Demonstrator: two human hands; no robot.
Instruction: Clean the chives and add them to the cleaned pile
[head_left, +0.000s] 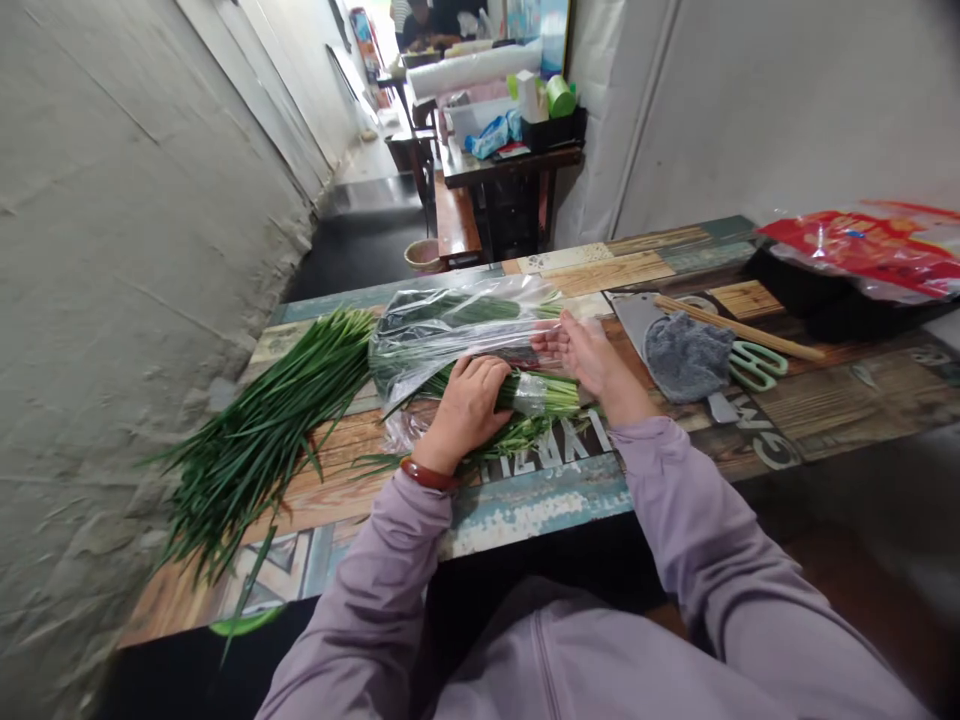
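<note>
On the table lies a bundle of garlic chives [551, 393], its pale stem ends pointing right and a clear band round them. My left hand [474, 400] rests over this bundle with its fingers curled round it. A clear plastic bag [450, 345] with more chives inside lies just beyond. The bag's right end is in my right hand [581, 350], thumb above the film and fingers partly behind it. To the left spreads a loose pile of chives [277, 430]. Thin trimmed bits [525, 437] lie in front of the bundle.
On the right are a grey cloth [688, 355], green-handled scissors [757, 365], wooden chopsticks [750, 330] and a red plastic package [862, 250]. A wall [112, 250] borders the left. Farther back stand a basket [424, 256], a bench [456, 215] and a person [427, 28].
</note>
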